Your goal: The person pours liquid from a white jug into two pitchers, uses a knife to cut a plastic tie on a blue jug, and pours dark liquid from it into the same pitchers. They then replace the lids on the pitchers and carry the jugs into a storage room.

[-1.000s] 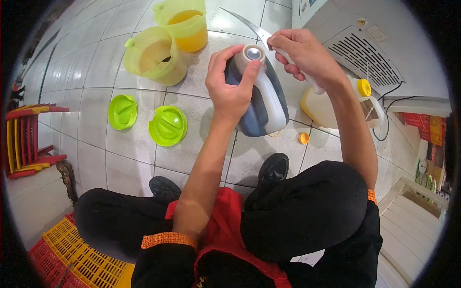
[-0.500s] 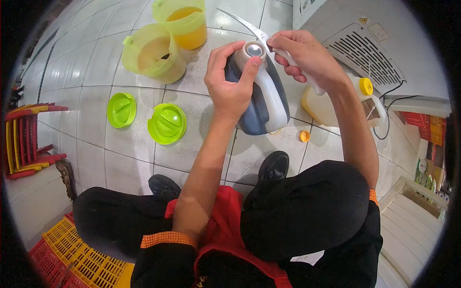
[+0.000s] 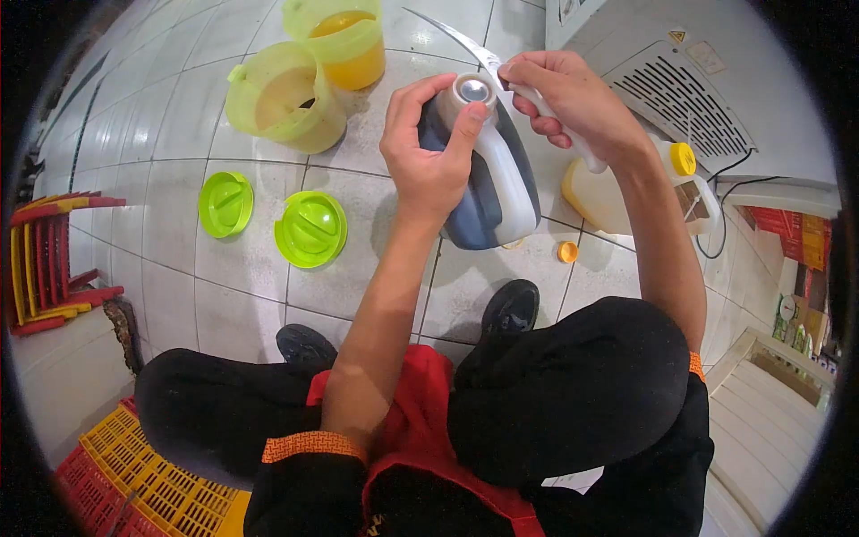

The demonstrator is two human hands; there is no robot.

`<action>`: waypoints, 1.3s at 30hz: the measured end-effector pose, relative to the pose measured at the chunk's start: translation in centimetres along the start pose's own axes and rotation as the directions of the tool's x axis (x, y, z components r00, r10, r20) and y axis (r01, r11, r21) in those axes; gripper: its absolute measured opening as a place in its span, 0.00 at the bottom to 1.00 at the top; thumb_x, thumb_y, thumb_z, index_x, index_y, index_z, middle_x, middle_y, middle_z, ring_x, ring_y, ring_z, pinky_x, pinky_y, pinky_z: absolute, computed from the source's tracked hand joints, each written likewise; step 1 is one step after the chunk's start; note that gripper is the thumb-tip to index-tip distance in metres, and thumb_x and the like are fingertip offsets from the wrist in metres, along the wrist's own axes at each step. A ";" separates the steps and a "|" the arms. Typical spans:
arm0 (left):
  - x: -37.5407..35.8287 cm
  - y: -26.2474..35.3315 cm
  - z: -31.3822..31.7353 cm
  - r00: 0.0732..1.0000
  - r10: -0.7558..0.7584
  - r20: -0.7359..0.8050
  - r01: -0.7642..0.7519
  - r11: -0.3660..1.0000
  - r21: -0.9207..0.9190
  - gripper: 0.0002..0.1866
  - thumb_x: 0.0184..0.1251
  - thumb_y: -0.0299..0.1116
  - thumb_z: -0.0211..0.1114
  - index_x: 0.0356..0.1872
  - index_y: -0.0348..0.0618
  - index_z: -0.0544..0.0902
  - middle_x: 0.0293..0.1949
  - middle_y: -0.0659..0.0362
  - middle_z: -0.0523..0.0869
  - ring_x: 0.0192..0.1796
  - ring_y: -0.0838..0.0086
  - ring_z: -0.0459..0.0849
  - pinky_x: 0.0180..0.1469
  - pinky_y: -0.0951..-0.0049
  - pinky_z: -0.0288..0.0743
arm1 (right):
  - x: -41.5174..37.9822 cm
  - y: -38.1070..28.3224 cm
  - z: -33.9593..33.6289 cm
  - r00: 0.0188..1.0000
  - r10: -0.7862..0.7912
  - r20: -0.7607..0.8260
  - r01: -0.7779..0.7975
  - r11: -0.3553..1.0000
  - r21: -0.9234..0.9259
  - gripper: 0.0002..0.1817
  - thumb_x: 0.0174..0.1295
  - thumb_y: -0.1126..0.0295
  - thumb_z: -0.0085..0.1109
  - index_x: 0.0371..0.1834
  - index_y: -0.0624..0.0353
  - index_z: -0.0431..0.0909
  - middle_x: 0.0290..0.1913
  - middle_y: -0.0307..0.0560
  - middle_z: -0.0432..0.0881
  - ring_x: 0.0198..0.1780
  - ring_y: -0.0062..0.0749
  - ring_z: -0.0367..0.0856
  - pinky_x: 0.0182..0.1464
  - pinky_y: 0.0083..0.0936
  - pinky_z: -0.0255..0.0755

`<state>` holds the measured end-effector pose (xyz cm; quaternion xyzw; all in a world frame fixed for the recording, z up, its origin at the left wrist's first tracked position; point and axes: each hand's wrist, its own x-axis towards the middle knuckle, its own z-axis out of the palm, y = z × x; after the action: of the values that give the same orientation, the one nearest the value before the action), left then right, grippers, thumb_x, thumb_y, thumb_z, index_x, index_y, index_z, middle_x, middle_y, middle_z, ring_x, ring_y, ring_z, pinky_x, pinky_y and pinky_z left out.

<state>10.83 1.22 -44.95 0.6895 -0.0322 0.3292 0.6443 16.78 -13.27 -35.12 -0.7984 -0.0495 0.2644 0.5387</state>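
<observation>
The left hand point(image 3: 425, 166) wraps the jug's point(image 3: 488, 192) neck, hiding it under the fingers. The knife's point(image 3: 465, 49) handle is mostly buried in the right hand point(image 3: 564, 98). Past that wrist, the yellow bottle point(image 3: 617, 192) shows only partly.

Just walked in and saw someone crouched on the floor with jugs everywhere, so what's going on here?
A person squats on the tiled floor. The left hand steadies the neck of a dark-filled jug, whose mouth shows a foil seal. The right hand holds a white-handled knife with its blade at that seal. A loose orange cap lies beside the jug. Two open green pitchers and their two green lids sit to the left; a yellow jug stands to the right.
</observation>
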 end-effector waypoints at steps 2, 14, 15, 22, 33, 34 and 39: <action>0.0 0.0 0.0 1.000 -0.005 0.000 0.005 1.000 0.001 0.16 0.59 0.32 0.70 0.46 0.37 0.80 0.43 0.59 0.79 0.46 0.75 0.77 0.54 0.75 0.69 | -0.1 0.0 0.0 1.000 0.012 -0.007 -0.012 1.000 -0.011 0.14 0.67 0.62 0.50 0.38 0.62 0.78 0.22 0.33 0.70 0.16 0.13 0.64 0.14 0.14 0.54; 0.1 -0.1 0.1 1.000 0.013 -0.016 -0.013 1.000 0.017 0.16 0.57 0.33 0.71 0.44 0.37 0.81 0.42 0.57 0.81 0.45 0.71 0.78 0.51 0.73 0.70 | 0.0 0.3 0.0 0.999 0.028 0.040 -0.029 0.999 0.018 0.14 0.68 0.61 0.49 0.41 0.61 0.77 0.22 0.33 0.70 0.16 0.12 0.64 0.13 0.12 0.53; 0.1 -0.2 0.1 0.999 0.013 -0.030 -0.013 1.000 0.018 0.16 0.55 0.33 0.72 0.43 0.37 0.81 0.41 0.55 0.82 0.44 0.67 0.80 0.50 0.71 0.72 | 0.0 0.3 0.0 0.999 0.019 0.031 -0.019 1.000 0.008 0.14 0.68 0.61 0.49 0.41 0.61 0.77 0.22 0.32 0.70 0.16 0.12 0.64 0.14 0.12 0.53; 0.0 -0.1 0.1 1.000 0.011 -0.006 -0.011 1.000 0.023 0.15 0.59 0.33 0.70 0.45 0.38 0.81 0.42 0.59 0.80 0.46 0.75 0.77 0.53 0.75 0.69 | 0.0 0.3 0.0 0.999 0.020 0.047 -0.022 0.999 0.037 0.14 0.67 0.61 0.50 0.40 0.61 0.77 0.21 0.32 0.69 0.16 0.12 0.63 0.13 0.12 0.52; -0.1 0.0 -0.1 0.999 -0.032 0.000 0.032 0.999 -0.018 0.17 0.58 0.32 0.73 0.46 0.36 0.81 0.42 0.58 0.80 0.46 0.75 0.78 0.53 0.75 0.70 | 0.6 0.2 0.4 0.999 -0.018 0.046 0.016 0.999 0.047 0.13 0.66 0.61 0.50 0.35 0.60 0.77 0.21 0.33 0.69 0.16 0.11 0.63 0.12 0.12 0.53; -0.1 -0.1 -0.1 0.999 -0.034 0.001 0.034 0.999 -0.017 0.17 0.58 0.32 0.73 0.46 0.36 0.81 0.42 0.58 0.80 0.46 0.75 0.78 0.53 0.75 0.70 | 0.6 0.2 0.3 0.999 -0.022 0.047 0.019 0.999 0.047 0.13 0.66 0.61 0.50 0.35 0.60 0.77 0.22 0.33 0.69 0.15 0.11 0.63 0.13 0.12 0.53; 0.0 -0.2 0.0 1.000 0.019 -0.016 -0.019 1.000 0.008 0.16 0.58 0.33 0.73 0.44 0.36 0.82 0.42 0.57 0.81 0.46 0.74 0.78 0.53 0.75 0.70 | -0.4 -0.1 0.4 0.998 -0.041 0.039 0.041 0.999 0.000 0.13 0.66 0.61 0.53 0.34 0.61 0.76 0.21 0.32 0.69 0.16 0.11 0.64 0.13 0.12 0.53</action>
<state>10.90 1.23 -45.13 0.6888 -0.0322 0.3411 0.6388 16.27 -13.09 -34.97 -0.7921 -0.0766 0.2689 0.5426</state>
